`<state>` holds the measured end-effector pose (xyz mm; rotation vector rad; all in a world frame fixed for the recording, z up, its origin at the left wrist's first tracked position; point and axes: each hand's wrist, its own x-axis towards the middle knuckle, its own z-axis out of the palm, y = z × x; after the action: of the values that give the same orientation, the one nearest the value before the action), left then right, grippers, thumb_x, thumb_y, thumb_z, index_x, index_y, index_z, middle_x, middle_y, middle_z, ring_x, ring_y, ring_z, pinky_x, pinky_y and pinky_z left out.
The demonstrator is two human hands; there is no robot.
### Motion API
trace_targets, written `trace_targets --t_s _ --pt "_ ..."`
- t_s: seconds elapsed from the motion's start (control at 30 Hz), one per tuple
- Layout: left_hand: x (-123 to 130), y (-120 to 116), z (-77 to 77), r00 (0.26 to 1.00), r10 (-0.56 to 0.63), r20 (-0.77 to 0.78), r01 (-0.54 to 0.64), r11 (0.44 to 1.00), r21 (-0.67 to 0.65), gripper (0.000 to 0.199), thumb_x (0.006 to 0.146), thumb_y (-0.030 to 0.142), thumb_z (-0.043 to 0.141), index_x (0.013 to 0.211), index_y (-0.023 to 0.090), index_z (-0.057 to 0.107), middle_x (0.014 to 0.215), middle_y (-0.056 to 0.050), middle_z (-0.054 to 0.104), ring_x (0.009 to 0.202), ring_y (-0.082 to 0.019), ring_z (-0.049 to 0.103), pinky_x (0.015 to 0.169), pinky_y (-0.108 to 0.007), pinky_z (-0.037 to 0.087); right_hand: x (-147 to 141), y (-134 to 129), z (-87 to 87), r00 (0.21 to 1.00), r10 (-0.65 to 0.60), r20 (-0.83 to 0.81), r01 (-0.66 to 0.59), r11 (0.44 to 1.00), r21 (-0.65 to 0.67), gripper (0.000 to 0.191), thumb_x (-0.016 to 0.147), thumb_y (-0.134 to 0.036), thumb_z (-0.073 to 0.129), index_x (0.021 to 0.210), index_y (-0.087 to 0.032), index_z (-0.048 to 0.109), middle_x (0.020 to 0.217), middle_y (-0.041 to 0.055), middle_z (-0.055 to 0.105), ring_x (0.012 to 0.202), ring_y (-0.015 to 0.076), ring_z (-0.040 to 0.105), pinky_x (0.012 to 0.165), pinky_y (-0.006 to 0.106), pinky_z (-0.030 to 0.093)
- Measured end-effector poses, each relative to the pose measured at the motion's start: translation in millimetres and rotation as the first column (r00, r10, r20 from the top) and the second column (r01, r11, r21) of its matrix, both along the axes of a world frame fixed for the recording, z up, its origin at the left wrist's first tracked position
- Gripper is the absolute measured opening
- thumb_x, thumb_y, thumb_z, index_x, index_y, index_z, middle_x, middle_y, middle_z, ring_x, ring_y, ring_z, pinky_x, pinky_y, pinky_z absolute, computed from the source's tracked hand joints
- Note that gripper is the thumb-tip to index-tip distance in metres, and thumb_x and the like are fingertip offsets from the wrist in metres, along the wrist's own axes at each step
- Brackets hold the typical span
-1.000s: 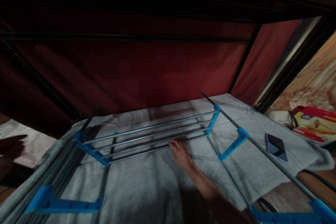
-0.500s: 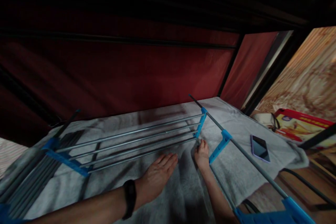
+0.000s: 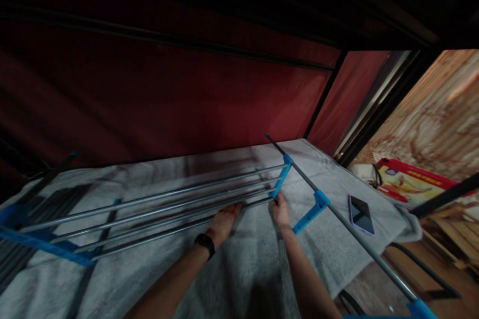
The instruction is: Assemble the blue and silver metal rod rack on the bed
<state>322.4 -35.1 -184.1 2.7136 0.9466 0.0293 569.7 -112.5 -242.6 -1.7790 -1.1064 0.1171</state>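
Note:
A rack section with several grey metal tubes (image 3: 160, 214) runs between two blue plastic brackets, the right bracket (image 3: 283, 179) and the left bracket (image 3: 41, 241). My left hand (image 3: 223, 223) is closed over the nearest tube, a little left of its right end; its fingers partly hide the tube. At the lower corner of the right bracket, my right hand (image 3: 281, 213) has its fingers curled around the joint of bracket and tube. A long grey pole (image 3: 352, 227) passes through the right bracket and through a second blue bracket (image 3: 311, 211), just right of my right hand.
A grey cloth (image 3: 239, 264) covers the surface. Loose dark tubes (image 3: 56, 214) lie at the left. On the right are a phone (image 3: 361, 214), a red and yellow box (image 3: 415, 179) and a black metal frame post (image 3: 389, 104). Red fabric (image 3: 194, 104) hangs behind.
My left hand has moved from the cloth up onto the nearest tube. My right hand stays at the bracket's lower corner. The view has shifted, and the rack's left end appears farther left.

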Motion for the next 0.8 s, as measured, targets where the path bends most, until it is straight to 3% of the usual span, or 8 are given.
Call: trace_targets --t_s 0.3,0.47,0.8 --pt "-13 9 13.0 0.998 -0.043 0.043 0.047 0.994 -0.1 0.068 0.093 0.003 0.037 0.158 0.023 0.041 0.154 -0.012 0.057 0.138 -0.025 0.058 0.113 -0.041 0.047 -1 6 -3.8 0.993 -0.049 -0.106 0.049 0.999 -0.002 0.04 0.082 -0.034 0.051 0.118 -0.02 0.061 0.105 0.0109 0.076 0.095 0.0261 0.069 0.091 0.042 0.055" --pt "-13 8 10.4 0.998 -0.034 0.046 0.04 0.992 -0.12 0.063 0.095 0.002 0.035 0.153 0.022 0.049 0.152 -0.011 0.059 0.138 -0.024 0.058 0.116 -0.041 0.046 -2 5 -7.4 0.993 -0.021 -0.115 0.022 1.0 0.003 0.039 0.078 -0.032 0.051 0.112 -0.018 0.062 0.105 0.0127 0.075 0.097 0.0268 0.068 0.097 0.044 0.053" --pt "-17 8 5.1 0.998 -0.044 0.044 0.05 0.991 -0.126 0.063 0.095 0.002 0.036 0.154 0.018 0.049 0.149 -0.015 0.061 0.134 -0.028 0.061 0.112 -0.044 0.05 -9 5 -10.7 0.987 -0.101 -0.123 0.1 0.995 -0.008 0.032 0.077 -0.028 0.051 0.105 -0.018 0.062 0.089 0.0095 0.073 0.086 0.0262 0.067 0.09 0.042 0.055"
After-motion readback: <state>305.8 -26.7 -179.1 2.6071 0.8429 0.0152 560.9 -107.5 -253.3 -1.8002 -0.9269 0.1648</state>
